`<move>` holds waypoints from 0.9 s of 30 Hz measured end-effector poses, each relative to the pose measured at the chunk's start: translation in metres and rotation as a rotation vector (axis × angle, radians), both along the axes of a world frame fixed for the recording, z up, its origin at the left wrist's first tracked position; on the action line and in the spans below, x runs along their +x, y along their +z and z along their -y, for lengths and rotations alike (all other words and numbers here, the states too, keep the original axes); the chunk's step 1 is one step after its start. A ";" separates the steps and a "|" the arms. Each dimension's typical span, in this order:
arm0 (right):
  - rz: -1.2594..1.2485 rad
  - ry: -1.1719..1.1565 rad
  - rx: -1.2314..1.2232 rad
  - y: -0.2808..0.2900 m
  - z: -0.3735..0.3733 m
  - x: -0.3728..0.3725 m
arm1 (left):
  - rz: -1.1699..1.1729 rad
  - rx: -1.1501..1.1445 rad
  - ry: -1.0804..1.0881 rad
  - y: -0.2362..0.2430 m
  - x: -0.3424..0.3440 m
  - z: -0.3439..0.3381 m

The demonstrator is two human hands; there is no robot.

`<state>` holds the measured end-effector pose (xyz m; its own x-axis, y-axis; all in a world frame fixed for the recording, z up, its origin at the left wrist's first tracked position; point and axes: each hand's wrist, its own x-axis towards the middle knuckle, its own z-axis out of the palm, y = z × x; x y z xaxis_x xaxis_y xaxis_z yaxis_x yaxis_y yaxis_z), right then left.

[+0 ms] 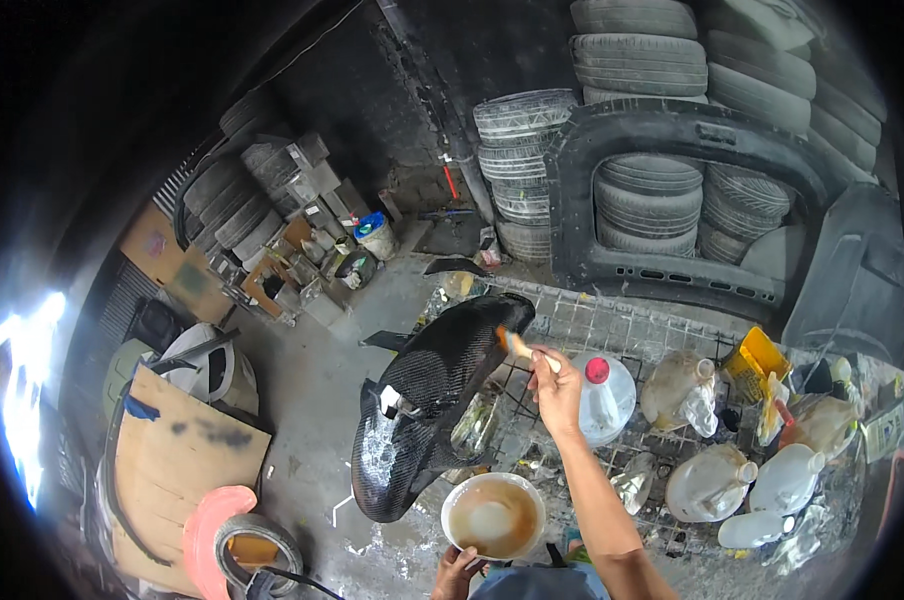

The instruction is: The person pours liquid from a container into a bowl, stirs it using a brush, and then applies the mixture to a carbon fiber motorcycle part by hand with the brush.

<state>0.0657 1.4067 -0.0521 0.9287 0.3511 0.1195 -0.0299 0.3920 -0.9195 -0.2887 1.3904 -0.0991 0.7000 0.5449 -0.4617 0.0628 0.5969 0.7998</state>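
Observation:
A glossy black, woven-patterned curved part [434, 362], like a motorcycle fairing or fender, rests at the left edge of the grid-topped table. My right hand [558, 392] is closed around the pale handle of a paintbrush [520, 347]. The orange-brown bristles meet the part's right edge near its far end. Low in the view, my left hand [456, 574] grips the rim of a white bowl [450, 500], which holds some brownish liquid. A small white patch [390, 398] shows on the part's left side.
To the right stand a red-capped clear jug [604, 400], several cloudy plastic jugs [710, 483] and a yellow container [755, 363]. Behind the wire-grid table [572, 312] lean a large black frame [572, 200] and stacked tires [640, 65]. A wooden board [177, 480] is at left.

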 end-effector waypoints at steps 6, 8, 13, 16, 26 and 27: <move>0.376 -0.066 -0.256 0.002 0.007 -0.058 | -0.056 0.009 0.028 -0.008 -0.010 -0.002; 0.257 0.080 -0.276 0.008 0.023 -0.080 | -0.103 0.020 0.022 -0.008 -0.008 -0.003; -0.047 0.332 -0.028 -0.004 0.047 -0.082 | -0.139 0.013 0.035 -0.005 -0.007 -0.002; -0.097 0.240 -0.035 -0.020 0.035 -0.060 | -0.145 0.015 0.030 -0.007 -0.007 -0.002; 0.073 -0.223 -0.159 -0.032 -0.011 -0.028 | -0.136 0.019 0.032 0.001 -0.005 0.004; 0.125 -0.273 -0.191 -0.032 -0.013 -0.029 | -0.132 0.019 0.032 0.001 -0.007 0.004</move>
<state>0.0364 1.4198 -0.0842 0.9736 0.1192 0.1944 0.1698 0.1906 -0.9669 -0.2956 1.3864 -0.0984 0.6160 0.5754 -0.5380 0.1495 0.5851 0.7971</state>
